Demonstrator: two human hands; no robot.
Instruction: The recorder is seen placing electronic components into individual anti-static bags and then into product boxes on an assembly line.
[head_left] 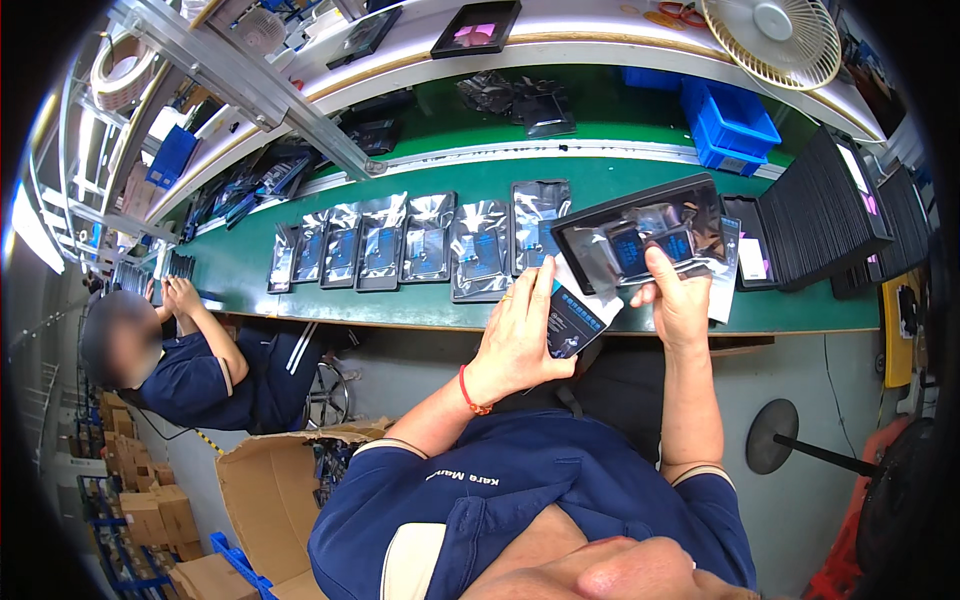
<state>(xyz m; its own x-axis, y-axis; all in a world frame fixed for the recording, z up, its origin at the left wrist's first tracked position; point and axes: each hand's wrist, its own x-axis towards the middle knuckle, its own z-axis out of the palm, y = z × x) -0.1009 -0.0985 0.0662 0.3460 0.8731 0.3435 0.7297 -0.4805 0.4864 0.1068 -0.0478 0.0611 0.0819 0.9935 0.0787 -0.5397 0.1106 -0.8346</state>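
Note:
My right hand [678, 300] grips a black rectangular tray [592, 215], tilted up above the table edge, with the thumb pressed on a clear plastic bag [627, 250] holding dark, blue-printed contents. My left hand [517, 335] is closed on a dark printed card [577, 322] with blue lettering, its fingers along the near side; a white sheet shows behind it. The two hands are close together, the card just below the tray's left end. To their left, a row of black trays with similar shiny bags [480, 250] lies on the green table [240, 250].
Tall stacks of black trays [825, 200] stand on the right, with blue bins [735, 125] behind. A white fan [775, 40] sits on the shelf above. A co-worker [200, 350] sits at the far left. An opened cardboard box [265, 500] is at lower left.

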